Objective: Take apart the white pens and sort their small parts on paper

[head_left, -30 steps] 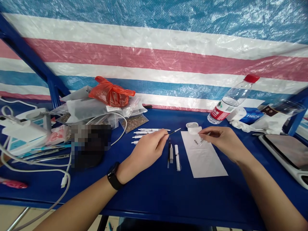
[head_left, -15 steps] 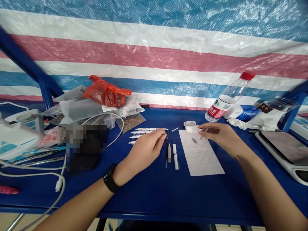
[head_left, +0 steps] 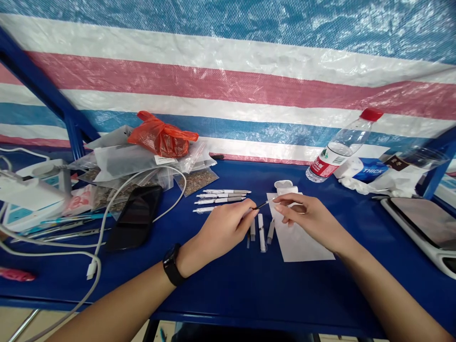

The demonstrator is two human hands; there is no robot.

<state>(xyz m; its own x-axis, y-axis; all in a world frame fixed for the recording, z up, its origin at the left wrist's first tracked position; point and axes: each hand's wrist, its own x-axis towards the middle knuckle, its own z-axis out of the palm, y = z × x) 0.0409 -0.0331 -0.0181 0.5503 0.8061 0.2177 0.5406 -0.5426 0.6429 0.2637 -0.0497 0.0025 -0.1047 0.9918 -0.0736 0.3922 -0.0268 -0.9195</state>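
My left hand (head_left: 228, 223), a black watch on its wrist, pinches a thin dark pen refill (head_left: 261, 205) that points right. The fingertips of my right hand (head_left: 308, 216) are pinched at the light tip of the refill. Whatever small part they hold there is too small to make out. Below the hands lie a white pen barrel (head_left: 261, 232), a grey pen piece (head_left: 252, 231) and another grey piece (head_left: 270, 232). White paper (head_left: 306, 247) lies under my right hand, with a small white lidded box (head_left: 284, 184) at its far edge. Several white pens (head_left: 223, 195) lie beyond my left hand.
To the left are a black phone (head_left: 135, 218), a white cable (head_left: 96, 261), several tools (head_left: 67, 236) and plastic bags topped by a red bag (head_left: 160, 137). A water bottle (head_left: 338, 152), a blue THICK pack (head_left: 372, 169) and a scale (head_left: 420, 223) stand right.
My right hand has moved left and nearer, from beside the white box to the refill's tip. A grey piece now shows right of the white barrel. The view has shifted slightly.
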